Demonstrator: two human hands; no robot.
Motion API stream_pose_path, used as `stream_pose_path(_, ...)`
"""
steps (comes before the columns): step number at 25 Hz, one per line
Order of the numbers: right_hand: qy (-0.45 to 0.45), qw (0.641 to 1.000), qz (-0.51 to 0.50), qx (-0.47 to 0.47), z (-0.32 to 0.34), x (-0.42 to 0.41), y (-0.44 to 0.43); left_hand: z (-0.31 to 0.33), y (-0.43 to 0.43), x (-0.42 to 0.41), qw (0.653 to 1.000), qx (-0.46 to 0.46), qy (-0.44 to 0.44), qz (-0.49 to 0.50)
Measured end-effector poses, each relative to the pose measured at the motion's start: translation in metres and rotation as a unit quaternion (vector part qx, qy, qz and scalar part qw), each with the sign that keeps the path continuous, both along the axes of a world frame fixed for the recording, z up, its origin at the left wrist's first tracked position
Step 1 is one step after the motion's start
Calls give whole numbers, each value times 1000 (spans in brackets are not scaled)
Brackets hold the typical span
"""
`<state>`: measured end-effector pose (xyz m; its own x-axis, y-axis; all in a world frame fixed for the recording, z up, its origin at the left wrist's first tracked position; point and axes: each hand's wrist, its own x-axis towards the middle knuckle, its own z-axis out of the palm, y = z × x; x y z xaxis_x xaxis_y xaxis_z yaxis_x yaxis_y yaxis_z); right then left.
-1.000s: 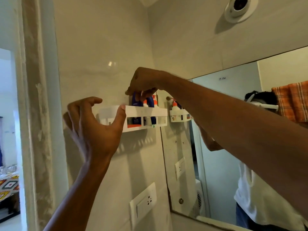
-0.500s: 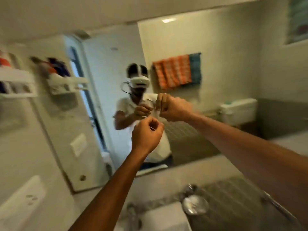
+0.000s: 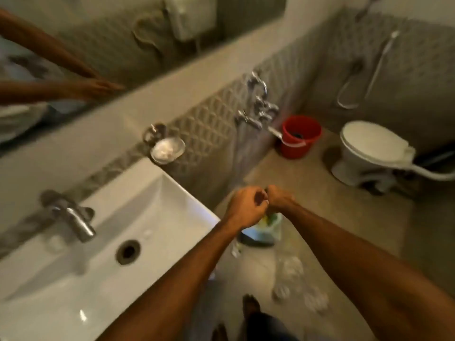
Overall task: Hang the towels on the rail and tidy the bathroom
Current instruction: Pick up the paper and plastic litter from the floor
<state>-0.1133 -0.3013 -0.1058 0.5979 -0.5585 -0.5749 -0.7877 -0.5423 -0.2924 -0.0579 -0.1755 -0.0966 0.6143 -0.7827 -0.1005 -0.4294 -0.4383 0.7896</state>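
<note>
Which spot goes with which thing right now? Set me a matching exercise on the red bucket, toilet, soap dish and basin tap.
Things: 1 red bucket; 2 toilet; 3 soap dish; 4 basin tap.
Places: A on the wall, by the far right corner of the basin; B floor, below the wall tap; C floor, far right, lid down; D back edge of the basin.
Pairs: 1-B, 2-C, 3-A, 4-D.

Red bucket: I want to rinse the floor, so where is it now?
In the head view the red bucket stands on the floor right of centre, below the wall taps and left of the white toilet.
</note>
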Motion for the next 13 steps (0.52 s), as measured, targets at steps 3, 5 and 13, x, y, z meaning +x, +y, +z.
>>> stream_pose_path(3, 32, 998, -42, 47, -66, -51, 14, -62, 4, -50, 998, 12, 53, -33)
stream_pose_path(5, 40, 992, -97, 70, -117, -72, 29, -118, 20, -65, 993, 56, 103, -7)
stream_pose_path(13, 2, 928, -265, 262, -382, -106, 88, -416, 113, -39, 886, 251, 252, 299)
